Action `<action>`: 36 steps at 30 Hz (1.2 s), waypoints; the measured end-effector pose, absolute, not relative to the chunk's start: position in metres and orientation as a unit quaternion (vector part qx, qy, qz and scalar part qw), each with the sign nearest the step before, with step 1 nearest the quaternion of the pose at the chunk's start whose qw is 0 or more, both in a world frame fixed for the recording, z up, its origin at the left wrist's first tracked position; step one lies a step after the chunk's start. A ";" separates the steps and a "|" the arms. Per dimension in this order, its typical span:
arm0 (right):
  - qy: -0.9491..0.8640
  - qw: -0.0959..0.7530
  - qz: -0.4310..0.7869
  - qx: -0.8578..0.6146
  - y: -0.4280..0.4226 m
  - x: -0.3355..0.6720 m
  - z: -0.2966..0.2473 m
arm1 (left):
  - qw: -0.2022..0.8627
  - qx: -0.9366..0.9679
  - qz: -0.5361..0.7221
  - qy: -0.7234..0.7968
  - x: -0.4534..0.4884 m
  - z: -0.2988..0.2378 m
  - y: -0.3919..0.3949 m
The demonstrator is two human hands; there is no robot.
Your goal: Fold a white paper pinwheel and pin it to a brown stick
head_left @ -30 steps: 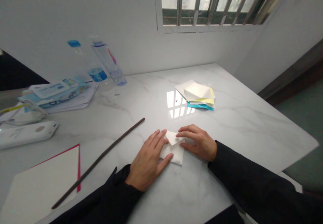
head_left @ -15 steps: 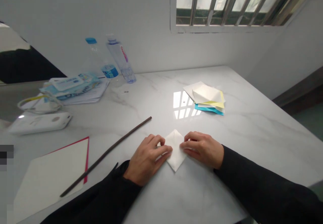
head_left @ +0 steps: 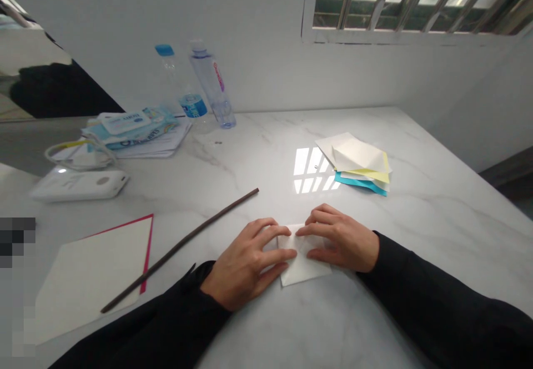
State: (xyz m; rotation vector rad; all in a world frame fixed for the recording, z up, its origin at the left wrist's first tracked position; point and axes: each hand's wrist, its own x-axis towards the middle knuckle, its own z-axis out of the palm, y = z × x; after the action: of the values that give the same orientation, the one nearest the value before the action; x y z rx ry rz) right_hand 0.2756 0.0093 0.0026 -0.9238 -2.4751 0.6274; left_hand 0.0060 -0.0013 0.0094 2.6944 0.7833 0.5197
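Note:
A small folded white paper [head_left: 306,269] lies flat on the marble-patterned table, one edge toward me. My left hand [head_left: 254,258] rests over its left side, fingers apart and fingertips on the paper. From the right, my right hand [head_left: 343,238] lies across the upper right part, its fingers stretched out and touching the surface. Between the two hands the paper's middle shows; the hands cover its left edge and upper right corner.
A thin dark brown stick [head_left: 187,241] lies left of my hands, across a cream sheet with a red border [head_left: 95,269]. Folded papers [head_left: 360,158] are stacked at the back right. Two bottles [head_left: 219,94], a wipes pack [head_left: 133,130] and a white power bank [head_left: 83,183] are back left.
The paper has turned from a diamond position to a square one. My fingers have spread out flatter over it, and the camera view has shifted a little left.

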 end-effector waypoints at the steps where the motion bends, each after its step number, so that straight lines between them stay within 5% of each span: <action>1: -0.885 0.218 0.235 -0.339 0.009 0.275 0.002 | 0.135 0.934 0.186 0.274 0.006 0.009 -0.002; 24: -0.880 0.161 0.400 -0.201 0.024 0.305 0.015 | 0.171 0.922 0.169 0.304 0.016 0.006 -0.003; 36: -0.853 0.191 0.334 -0.352 0.012 0.285 0.002 | 0.169 0.923 0.164 0.305 0.017 0.006 -0.003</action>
State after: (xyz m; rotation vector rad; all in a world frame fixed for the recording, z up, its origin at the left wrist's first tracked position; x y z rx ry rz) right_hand 0.2851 0.0117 0.0023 -0.9901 -2.3963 0.9383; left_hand 0.0168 -0.0032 0.0057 2.6228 0.8679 0.4658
